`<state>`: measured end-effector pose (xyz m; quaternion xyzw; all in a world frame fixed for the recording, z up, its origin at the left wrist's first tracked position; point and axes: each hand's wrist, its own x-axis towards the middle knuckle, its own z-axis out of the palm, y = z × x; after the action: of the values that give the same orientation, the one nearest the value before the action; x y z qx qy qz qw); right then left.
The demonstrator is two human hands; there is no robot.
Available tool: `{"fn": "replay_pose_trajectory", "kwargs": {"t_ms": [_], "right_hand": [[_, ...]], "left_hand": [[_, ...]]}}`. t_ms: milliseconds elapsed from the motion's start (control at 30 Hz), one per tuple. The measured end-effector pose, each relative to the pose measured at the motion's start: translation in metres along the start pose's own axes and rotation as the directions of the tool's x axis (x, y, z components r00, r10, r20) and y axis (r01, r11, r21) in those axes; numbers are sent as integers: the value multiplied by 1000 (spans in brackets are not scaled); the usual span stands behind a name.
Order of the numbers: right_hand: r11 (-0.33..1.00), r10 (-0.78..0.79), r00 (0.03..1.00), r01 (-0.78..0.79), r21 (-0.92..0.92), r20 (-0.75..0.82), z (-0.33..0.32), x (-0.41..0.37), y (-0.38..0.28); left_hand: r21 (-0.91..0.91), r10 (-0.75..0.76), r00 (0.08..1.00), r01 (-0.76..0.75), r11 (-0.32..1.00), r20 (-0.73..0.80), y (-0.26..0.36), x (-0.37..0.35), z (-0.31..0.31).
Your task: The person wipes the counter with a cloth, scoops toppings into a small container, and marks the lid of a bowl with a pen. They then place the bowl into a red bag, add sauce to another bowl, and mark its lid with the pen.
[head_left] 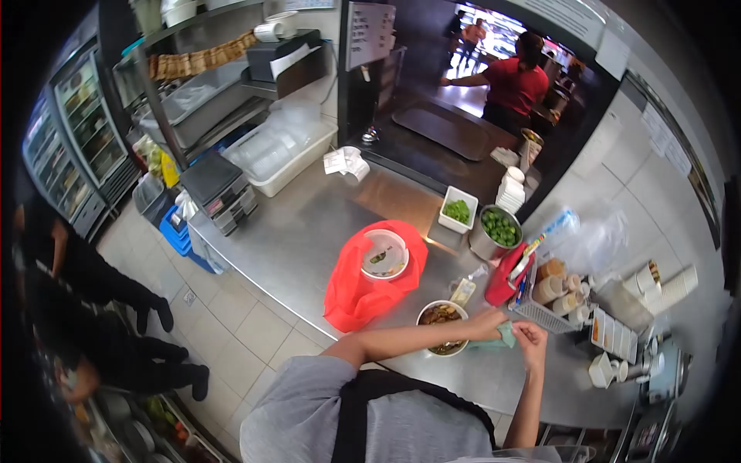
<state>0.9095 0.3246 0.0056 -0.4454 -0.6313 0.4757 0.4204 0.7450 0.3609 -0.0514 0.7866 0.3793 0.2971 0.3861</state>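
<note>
My left hand [486, 326] is closed on a green cloth [505, 336], just right of a white bowl [440, 314] of dark brown food. My right hand [531, 339] is at the cloth's other side, fingers pinched together; whether it grips the cloth is too small to tell. A red plastic bag [363, 289] lies on the steel counter, and in it stands a round white container [385, 255]. Near my hands are a small clear packet [463, 291] and a red pouch [505, 279].
A metal pot of limes [499, 228] and a white tub of green herbs [457, 211] stand at the counter's back. A basket of sauce tubs [549, 292] is at the right. Co-workers stand left and beyond the hatch.
</note>
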Motion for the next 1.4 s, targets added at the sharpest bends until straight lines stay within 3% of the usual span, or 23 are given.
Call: {"fn": "replay_pose_trajectory", "kwargs": {"t_ms": [100,167,200,233,300,367,400,467,567,633,700,767,800,867,933,1000,1067,1100,1200,1300,1333,1400], "right_hand": [[999,-28,999,29,27,-42,-23,12,9],[997,-39,998,42,63,-57,-36,29,32],[996,-89,996,89,-32,6,-57,44,62],[941,-171,985,161,-299,-6,-56,52,60],[628,-337,941,249,-737,31,-36,72,42],[775,-333,940,320,-544,79,-8,104,29],[759,-311,938,343,-554,154,23,111,-16],[701,-429,859,511,-497,279,76,137,-60],[884,-399,831,461,-80,387,168,168,-133],[893,-434,764,433,118,478,234,180,-196],[821,-559,625,508,260,544,298,209,-241],[804,-594,592,471,364,545,371,240,-282],[772,-634,565,499,393,528,411,261,-297],[700,-699,491,618,357,521,486,313,-322],[574,-804,467,771,277,368,562,378,-334],[643,-760,570,729,235,312,620,432,-341],[711,-672,665,703,33,325,658,475,-347],[734,-625,711,676,-68,322,669,487,-349],[735,-629,746,662,-145,219,673,483,-359],[666,-746,653,738,110,131,674,477,-355],[614,-781,603,789,26,160,673,479,-353],[591,-797,596,803,-76,98,679,478,-346]], "left_hand": [[-29,-56,985,62,998,163,6,12,-2],[24,78,997,-78,997,-4,-17,11,21],[59,143,986,-138,989,-83,-29,8,26],[85,93,994,-88,992,-52,-17,-4,10],[145,-18,1000,16,989,14,27,-45,-43],[76,36,993,-27,997,-116,22,-72,-68],[42,60,982,-53,998,-180,18,-86,-79],[-31,57,983,-64,998,-174,13,-111,-114],[-58,117,969,-133,989,-219,2,-150,-160],[-8,97,978,-100,995,-185,7,-187,-196],[-142,65,974,-98,985,-216,6,-220,-229],[-181,33,975,-74,981,-220,-1,-252,-266],[-177,64,951,-123,977,-303,0,-267,-284],[-221,-15,947,-59,974,-320,-9,-295,-317],[-233,-67,936,-16,972,-345,-16,-318,-348],[-223,-91,919,4,975,-384,-23,-336,-374],[-184,-48,898,-37,982,-437,-33,-349,-398],[-165,-27,886,-56,985,-463,-37,-354,-409],[-188,-18,797,-121,975,-604,-46,-362,-449],[-256,-44,687,-210,944,-726,-67,-358,-498],[-245,-31,649,-242,939,-760,-73,-352,-515],[-173,16,581,-268,948,-814,-73,-334,-550]]}}
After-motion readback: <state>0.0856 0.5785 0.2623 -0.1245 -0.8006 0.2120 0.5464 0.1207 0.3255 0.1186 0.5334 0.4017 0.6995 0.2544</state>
